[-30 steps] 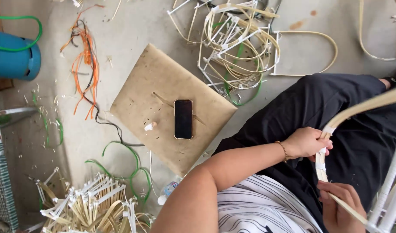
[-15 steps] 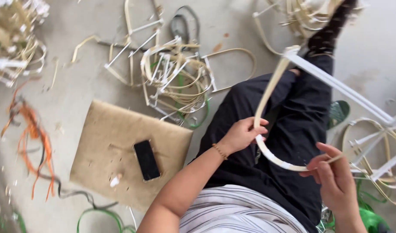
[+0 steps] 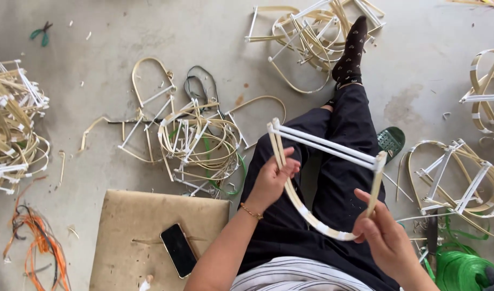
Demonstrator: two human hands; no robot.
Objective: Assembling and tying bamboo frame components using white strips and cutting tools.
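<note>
I hold a bent cane frame point(image 3: 317, 221) over my lap: a pale curved strip closed at the top by two white straight bars point(image 3: 328, 146). My left hand point(image 3: 273, 180) grips the frame's left side near its upper corner. My right hand point(image 3: 380, 236) pinches the lower right part of the curve, just under the right upright. The frame hangs above my black trousers point(image 3: 333, 178), one leg stretched out with a dark sock point(image 3: 352, 51).
Piles of similar cane frames lie on the concrete floor: centre point(image 3: 198, 145), top point(image 3: 311, 32), left edge point(image 3: 10, 124), right point(image 3: 457, 178). A brown board point(image 3: 134, 226) carries a black phone point(image 3: 178, 250). Orange strips point(image 3: 39, 248), green cord point(image 3: 460, 267), green pliers point(image 3: 41, 32), a green sandal point(image 3: 391, 141).
The view has swung and steadied. The frame has been turned, its white bars now on top and level; both hands have shifted along the frame.
</note>
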